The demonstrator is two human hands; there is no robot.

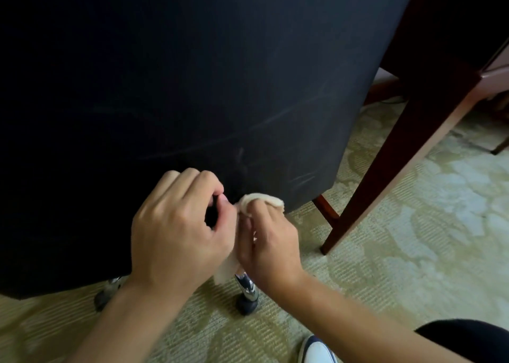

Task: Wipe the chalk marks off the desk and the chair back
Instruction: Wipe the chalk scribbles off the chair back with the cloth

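The black fabric chair back [192,73] fills most of the view. Faint whitish chalk streaks [275,120] run across its lower right part. My right hand [271,242] grips a cream cloth [263,198], bunched at the fingertips against the lower edge of the chair back. The cloth's tail hangs down between my two hands. My left hand [179,225] is curled beside it, thumb and fingers pinched at the cloth's edge near the fabric. The dark red wooden desk [429,68] stands at the right, its top out of view.
A desk leg [385,175] slants down to the patterned green carpet [413,238]. Chair casters [248,293] sit under the chair back. A thin wooden leg [326,209] shows behind the chair. My white shoe [316,350] and dark trouser knee [468,335] are at the bottom right.
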